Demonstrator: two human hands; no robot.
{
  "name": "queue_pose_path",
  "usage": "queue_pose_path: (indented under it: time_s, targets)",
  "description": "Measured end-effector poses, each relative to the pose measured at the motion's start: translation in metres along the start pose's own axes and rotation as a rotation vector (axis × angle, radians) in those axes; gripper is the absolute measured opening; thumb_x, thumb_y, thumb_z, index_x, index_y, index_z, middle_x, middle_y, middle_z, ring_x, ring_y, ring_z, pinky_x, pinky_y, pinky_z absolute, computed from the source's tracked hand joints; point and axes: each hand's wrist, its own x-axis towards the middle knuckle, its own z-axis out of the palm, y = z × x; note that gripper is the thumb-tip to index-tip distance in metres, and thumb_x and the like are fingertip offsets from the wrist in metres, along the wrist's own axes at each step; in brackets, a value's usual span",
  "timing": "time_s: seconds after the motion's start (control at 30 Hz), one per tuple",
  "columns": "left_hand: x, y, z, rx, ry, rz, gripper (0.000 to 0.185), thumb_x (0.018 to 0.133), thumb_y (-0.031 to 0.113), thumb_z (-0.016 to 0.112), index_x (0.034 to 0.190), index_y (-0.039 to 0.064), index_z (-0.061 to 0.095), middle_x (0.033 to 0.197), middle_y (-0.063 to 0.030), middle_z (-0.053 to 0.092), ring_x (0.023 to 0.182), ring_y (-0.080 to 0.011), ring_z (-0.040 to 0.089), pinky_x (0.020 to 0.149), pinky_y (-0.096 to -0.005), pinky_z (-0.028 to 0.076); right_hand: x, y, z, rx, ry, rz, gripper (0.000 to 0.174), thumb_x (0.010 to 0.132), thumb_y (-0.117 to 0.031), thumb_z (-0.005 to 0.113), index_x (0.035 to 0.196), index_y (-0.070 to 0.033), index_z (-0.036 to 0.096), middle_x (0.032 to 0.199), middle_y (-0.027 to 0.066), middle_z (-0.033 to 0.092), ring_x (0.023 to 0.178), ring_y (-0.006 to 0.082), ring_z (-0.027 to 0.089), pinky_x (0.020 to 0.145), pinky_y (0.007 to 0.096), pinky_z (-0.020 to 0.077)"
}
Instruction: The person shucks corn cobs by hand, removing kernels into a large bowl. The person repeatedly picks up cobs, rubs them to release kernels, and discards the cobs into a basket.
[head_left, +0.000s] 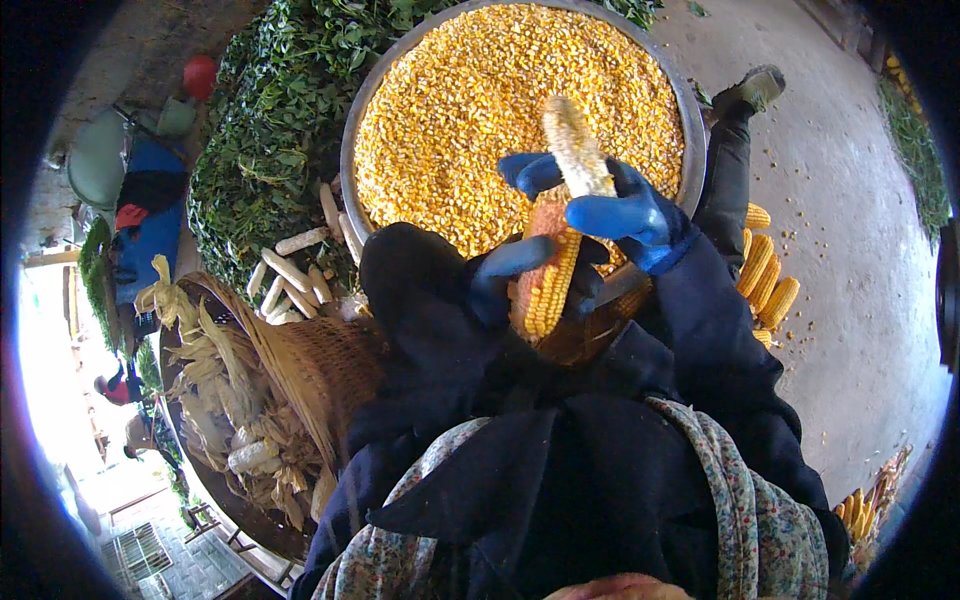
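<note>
My left hand (496, 279), in a blue-coated glove, grips a partly shelled ear of corn (553, 289). Yellow kernels still line its near side, while a reddish stripped patch shows higher up. My right hand (637, 216), gloved the same way, holds a pale bare corncob (574, 142) slanting up and touching or nearly touching the ear's top. Beyond both hands stands a wide metal basin (695, 120) heaped with loose corn kernels (480, 112). Part of each palm and some fingers are hidden by the ear and cob.
A woven basket (300, 367) of dry husks (225, 405) stands at my left. Stripped cobs (289, 270) lie by a pile of green leafy stalks (262, 150). Unshelled ears (765, 281) and scattered kernels are on the concrete floor (855, 225) at right. People (120, 390) appear far left.
</note>
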Motion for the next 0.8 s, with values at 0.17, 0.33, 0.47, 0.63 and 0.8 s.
queue_pose_path:
  time_s: [0.17, 0.33, 0.47, 0.63, 0.8]
  targets:
    - [0.003, -0.015, 0.001, 0.136, 0.233, 0.121, 0.046, 0.086, 0.032, 0.067, 0.117, 0.0, 0.057, 0.094, -0.0132, 0.067, 0.082, -0.0246, 0.067, 0.072, -0.0352, 0.056, 0.015, 0.025, 0.008, 0.072, 0.11, 0.047, 0.036, 0.085, -0.018, 0.067, 0.115, 0.001, 0.061, 0.107, 0.0097, 0.066, 0.103, 0.0188, 0.061, 0.095, 0.0334, 0.0458]
    - [0.06, -0.017, -0.031, 0.557, 0.434, 0.217, 0.035, 0.087, 0.024, 0.069, 0.112, 0.001, 0.06, 0.092, -0.0107, 0.068, 0.079, -0.0215, 0.068, 0.069, -0.0345, 0.056, 0.026, 0.088, -0.017, -0.131, 0.803, 0.037, 0.03, 0.082, -0.024, 0.072, 0.098, 0.0, 0.063, 0.083, 0.0037, 0.065, 0.073, 0.0132, 0.063, 0.063, 0.0278, 0.0505]
    - [0.048, -0.002, -0.027, 0.505, 0.408, 0.186, 0.035, 0.087, 0.024, 0.068, 0.112, 0.001, 0.06, 0.092, -0.0108, 0.068, 0.079, -0.0216, 0.068, 0.07, -0.0343, 0.056, 0.042, 0.068, -0.017, -0.063, 0.552, 0.081, 0.042, 0.084, -0.027, 0.07, 0.113, 0.002, 0.061, 0.096, 0.0084, 0.068, 0.084, 0.0167, 0.065, 0.078, 0.0306, 0.051]
    - [0.001, 0.006, 0.02, 0.121, 0.129, 0.123, 0.064, 0.077, 0.047, 0.066, 0.121, 0.0, 0.057, 0.089, -0.0124, 0.067, 0.078, -0.0254, 0.065, 0.07, -0.0367, 0.055, 0.015, -0.004, 0.0, 0.043, 0.094, -0.129, 0.053, 0.088, -0.026, 0.061, 0.131, 0.003, 0.05, 0.124, 0.0176, 0.06, 0.115, 0.0264, 0.058, 0.101, 0.0357, 0.0431]
    - [0.013, -0.003, 0.006, -0.043, -0.113, 0.141, 0.049, 0.09, 0.026, 0.059, 0.132, 0.004, 0.045, 0.11, -0.0141, 0.063, 0.094, -0.0248, 0.066, 0.084, -0.0355, 0.055, 0.002, 0.034, 0.004, 0.277, 0.193, -0.004, 0.043, 0.088, -0.021, 0.063, 0.122, 0.003, 0.056, 0.113, 0.0156, 0.064, 0.107, 0.0265, 0.062, 0.093, 0.039, 0.0498]
